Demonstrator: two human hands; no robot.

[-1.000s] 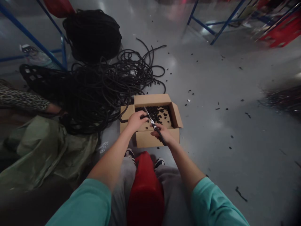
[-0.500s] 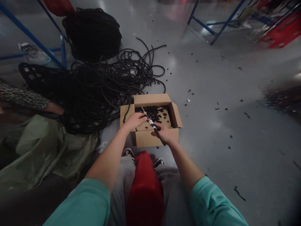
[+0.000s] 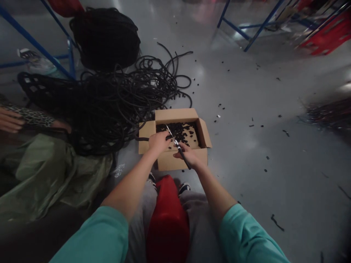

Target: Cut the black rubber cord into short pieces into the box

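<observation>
My left hand (image 3: 159, 141) is closed around a black cord (image 3: 143, 139), which enters from the left over a box flap and pokes out a little past my fingers. In my right hand (image 3: 189, 155) are long scissors (image 3: 178, 149) with black handles and thin silver blades pointing away from me. The blades lie at the short cord end beside my left fingers; whether they are parted is too small to tell. Both hands are over an open cardboard box (image 3: 182, 160), whose floor bears many short black cut pieces (image 3: 179, 131).
A loose heap of black cord (image 3: 109, 106) and a big coil (image 3: 105, 38) lie to the left. Another person's hand (image 3: 11, 120) is at the left edge, above green sheeting (image 3: 55, 175). Something red (image 3: 168, 219) stands between my legs. Scraps dot the floor (image 3: 236, 153).
My left hand has shifted slightly right, and the cord behind it now runs level across the flap instead of hanging down. At the left edge, another person's hand has come into view.
</observation>
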